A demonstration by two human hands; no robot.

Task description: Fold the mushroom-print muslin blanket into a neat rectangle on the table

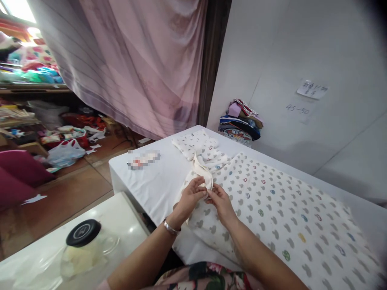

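Observation:
A white cloth (260, 197) printed with grey shapes and small coloured figures is spread over the white-covered table (145, 181). Its cream, folded edge (204, 171) rises in a curve at the near left part. My left hand (192, 197) has its thumb and fingers closed on this edge. Right beside it, the fingertips of my right hand (220, 201) pinch the same edge, almost touching the left thumb. At the far end of the cloth, a part with a finer print (193, 143) lies flat. The exact hold under the fingers is partly hidden.
A glass jar (84, 253) with a black lid stands on a glossy white surface (121, 209) at the lower left. A blurred-out item (143, 160) lies on the table. Folded fabrics (240, 123) are stacked by the wall. A pink curtain (145, 60) hangs behind; bags (65, 153) lie on the floor.

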